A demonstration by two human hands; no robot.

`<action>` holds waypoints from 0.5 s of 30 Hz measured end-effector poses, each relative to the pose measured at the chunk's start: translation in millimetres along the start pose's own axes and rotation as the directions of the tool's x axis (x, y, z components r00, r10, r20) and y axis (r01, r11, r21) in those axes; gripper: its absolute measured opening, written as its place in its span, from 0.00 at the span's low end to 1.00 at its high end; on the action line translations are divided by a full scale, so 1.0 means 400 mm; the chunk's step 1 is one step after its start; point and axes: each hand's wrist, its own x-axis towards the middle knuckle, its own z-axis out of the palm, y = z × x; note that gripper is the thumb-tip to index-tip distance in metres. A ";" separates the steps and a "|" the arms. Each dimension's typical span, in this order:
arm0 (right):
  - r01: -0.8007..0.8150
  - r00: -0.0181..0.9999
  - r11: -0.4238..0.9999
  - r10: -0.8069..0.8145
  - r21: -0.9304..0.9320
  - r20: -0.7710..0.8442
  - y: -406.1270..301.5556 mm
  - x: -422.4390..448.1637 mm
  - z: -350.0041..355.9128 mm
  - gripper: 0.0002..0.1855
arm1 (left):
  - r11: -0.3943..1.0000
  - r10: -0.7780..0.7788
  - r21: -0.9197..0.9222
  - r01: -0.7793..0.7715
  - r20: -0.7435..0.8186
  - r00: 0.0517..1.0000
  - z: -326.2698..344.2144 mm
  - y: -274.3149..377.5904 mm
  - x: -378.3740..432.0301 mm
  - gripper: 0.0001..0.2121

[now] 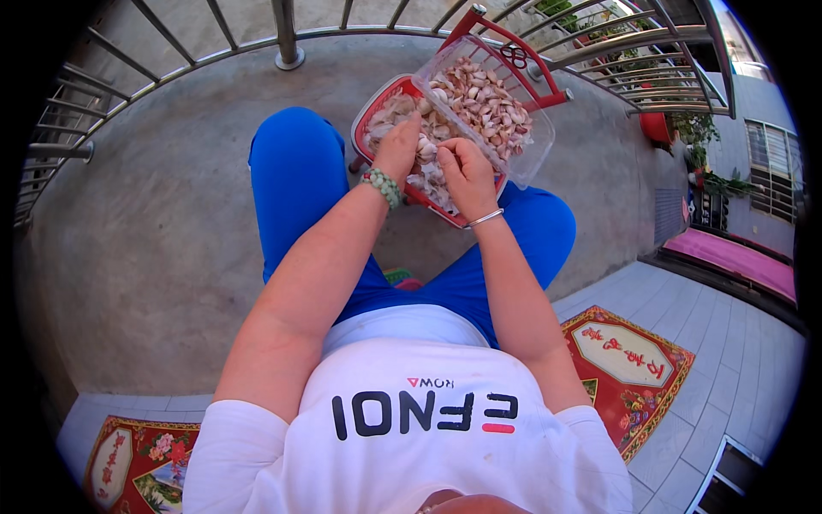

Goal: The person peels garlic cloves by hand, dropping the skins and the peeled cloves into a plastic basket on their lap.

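My left hand (399,146), with green bead bracelets at its wrist, holds a garlic bulb (426,149) over a red plastic basket (359,142). My right hand (467,177), wearing a silver bangle, has its thumb and fingertips pinched at the bulb's right side; whether a clove is between them cannot be told. Papery garlic skins (389,114) and more garlic lie in the basket. A clear plastic box (542,142) full of separated garlic cloves (491,106) rests tilted across the basket's right part.
A red chair back (557,97) stands behind the box, with red-handled scissors (514,56) by it. Metal railings (286,32) curve round the far side of the concrete floor (160,225). Blue-trousered knees flank the basket. Red patterned mats (632,379) lie on the tiles behind.
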 end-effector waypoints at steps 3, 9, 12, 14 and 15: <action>-0.097 0.995 0.995 0.096 0.010 0.040 -0.016 -0.005 0.001 0.07 | 0.996 0.060 0.066 -0.061 0.026 0.998 -0.005 -0.009 0.010 0.18; -0.126 0.989 0.990 0.130 -0.059 0.073 -0.015 0.010 -0.018 0.06 | 0.947 0.234 0.202 -0.249 0.094 0.968 -0.005 -0.025 0.020 0.19; -0.103 0.988 0.978 0.121 -0.180 0.092 -0.030 0.016 -0.022 0.06 | 0.899 0.309 0.286 -0.331 0.120 0.944 -0.009 -0.029 0.025 0.18; -0.078 0.992 0.967 0.099 -0.242 0.079 -0.031 0.018 -0.019 0.05 | 0.876 0.338 0.314 -0.367 0.142 0.930 -0.009 -0.024 0.021 0.18; -0.079 0.992 0.967 0.100 -0.242 0.077 -0.025 0.018 -0.018 0.05 | 0.941 0.207 0.242 -0.235 0.135 0.969 -0.007 -0.017 0.015 0.18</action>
